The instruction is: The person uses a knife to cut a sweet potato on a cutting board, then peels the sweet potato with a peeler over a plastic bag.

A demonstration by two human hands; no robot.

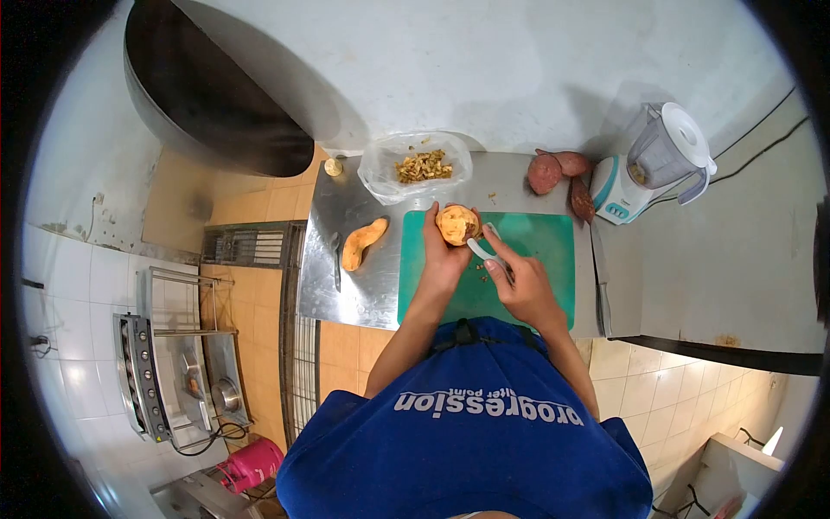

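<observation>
Peeled tuber [454, 224] and peeler [481, 250] over a green board [549, 259]

L hand [439, 253] cups the tuber, thumb and fingers round its sides; R hand [526, 285] grips the peeler, index finger stretched toward the tuber. Both are above the far part of the board, mid-desk [367, 298].

Containers: clear plastic bag [373, 176], far side, w/ chopped yellow-brown bits [424, 166]; blender jug [666, 154], far R, lid on, w/ a small amt. of matter low inside.

Orientation: tuber's outline is approx. round, so its long axis can't be told; peeler points L, toward it. Second peeled tuber [363, 244], L of board: long axis near L to far R.

Obscured: L palm, behind the tuber; peeler blade, and whether it touches, unclear; dark patch, tuber's R side, hard to ID; jug contents blurred.
</observation>
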